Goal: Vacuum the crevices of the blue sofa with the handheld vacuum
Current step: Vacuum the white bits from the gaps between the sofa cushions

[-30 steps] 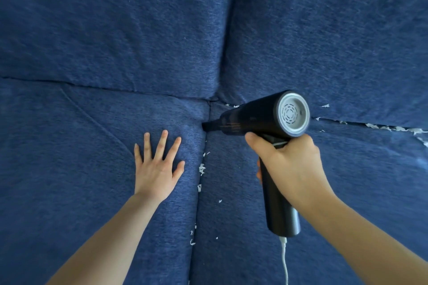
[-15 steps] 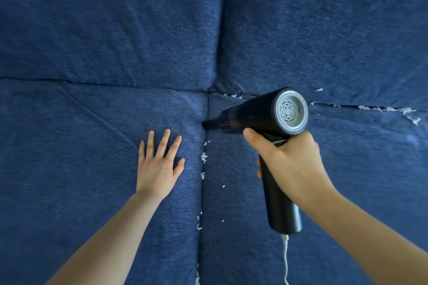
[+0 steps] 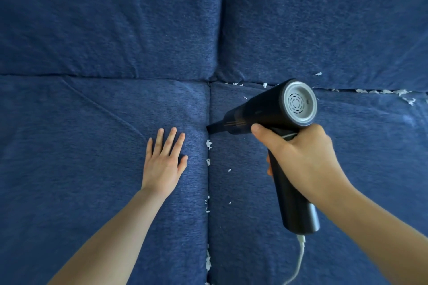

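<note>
Blue sofa [image 3: 92, 30] fabric is filling the whole view, and its cushions are meeting at one crevice [image 3: 208, 183] that is running between the two seat cushions toward the person. Left of this crevice, the left hand [image 3: 163, 162] is lying flat with fingers straight and spread, pressing the cushion, probably to hold the gap wide so the dirt is easier to reach. Right of the crevice, the right hand [image 3: 298, 157] is gripping the handle of the handheld vacuum [image 3: 273, 113], fingers curled round it, and is tilting the body so that the narrow nozzle [image 3: 212, 128] is pointing down into the crevice, at its upper part. White paper scraps [image 3: 209, 144] are lying just below the nozzle along the crevice, so the sweep seems to be going toward the person. More scraps [image 3: 382, 91] are waiting far right of the crevice, in the back seam. A white cable [image 3: 300, 259] is hanging from the handle end.
</note>
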